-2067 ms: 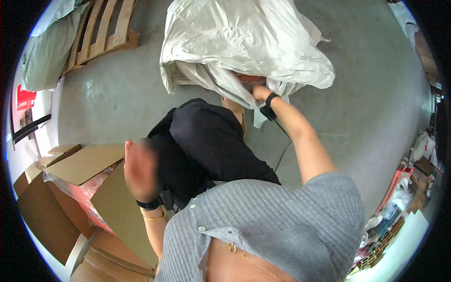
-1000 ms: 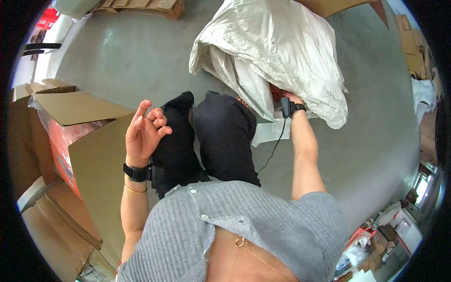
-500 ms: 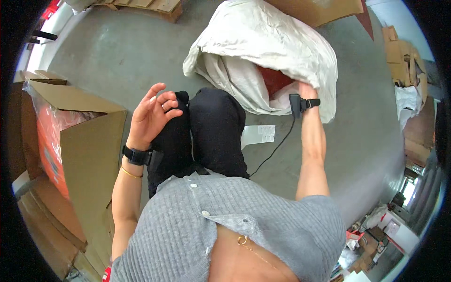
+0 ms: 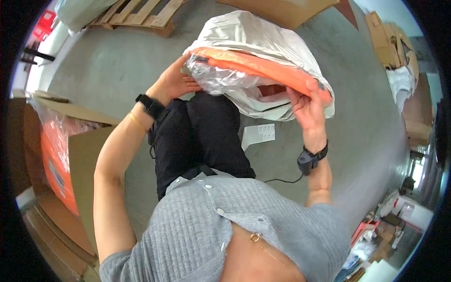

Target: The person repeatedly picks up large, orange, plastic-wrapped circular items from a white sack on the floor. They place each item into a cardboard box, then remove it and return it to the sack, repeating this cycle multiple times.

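Observation:
A flat orange package (image 4: 258, 66) in crinkled clear plastic is held across the mouth of a large white woven sack (image 4: 263, 33), its length running left to right. My right hand (image 4: 310, 110) grips its right end with thumb and fingers. At the left end, my left hand (image 4: 174, 82) holds the plastic-covered edge, thumb by the top and fingers stretched along the underside. The sack lies slumped on the floor beyond my knees, and something dark red (image 4: 271, 90) shows inside its opening.
On the left, an open cardboard box (image 4: 89, 155) holds an orange plastic-wrapped bundle (image 4: 56, 169). A white sheet with a label (image 4: 258, 135) lies on the floor by my knees. Behind are a wooden pallet (image 4: 150, 14) and more cardboard (image 4: 286, 11). Flattened cartons (image 4: 385, 42) stand far right.
My right hand has come out of the sack, bringing the orange package. My left hand has moved forward and right from above my knee to the package's left end.

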Demonstrator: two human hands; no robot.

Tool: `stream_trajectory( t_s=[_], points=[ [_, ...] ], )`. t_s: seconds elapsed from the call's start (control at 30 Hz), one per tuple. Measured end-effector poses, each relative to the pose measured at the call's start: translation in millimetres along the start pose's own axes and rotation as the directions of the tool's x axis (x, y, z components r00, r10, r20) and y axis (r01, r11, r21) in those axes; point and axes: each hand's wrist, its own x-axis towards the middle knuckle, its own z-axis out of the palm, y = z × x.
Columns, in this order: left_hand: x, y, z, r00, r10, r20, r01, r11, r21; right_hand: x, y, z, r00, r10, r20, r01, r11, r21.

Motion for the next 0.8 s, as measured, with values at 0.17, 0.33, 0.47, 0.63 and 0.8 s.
stream_trajectory(
  t_s=[0.17,0.33,0.47,0.63,0.8],
  points=[
    [79.5,24.0,-17.4,0.971,0.025,0.240,-0.031,0.999,0.021,-39.3,12.0,-37.1,0.923,0.230,0.310,-0.305,0.926,0.223],
    [89.1,22.3,-9.6,0.994,-0.044,0.104,0.019,0.972,0.235,-47.0,31.1,-125.9,0.982,0.060,-0.181,-0.013,0.967,0.254],
    [129.6,16.9,-12.6,1.000,-0.027,-0.008,0.027,0.843,0.537,-8.3,73.2,-217.5,0.923,0.247,-0.294,-0.146,0.933,0.328],
    [126.2,11.6,3.0,0.983,0.151,-0.106,-0.035,0.715,0.698,4.5,106.1,-200.4,0.893,0.175,-0.416,-0.154,0.985,0.083],
    [55.6,34.2,76.3,0.934,0.356,0.018,-0.238,0.584,0.776,-32.8,98.6,-137.4,0.924,0.180,-0.338,-0.075,0.951,0.301]
  ],
)
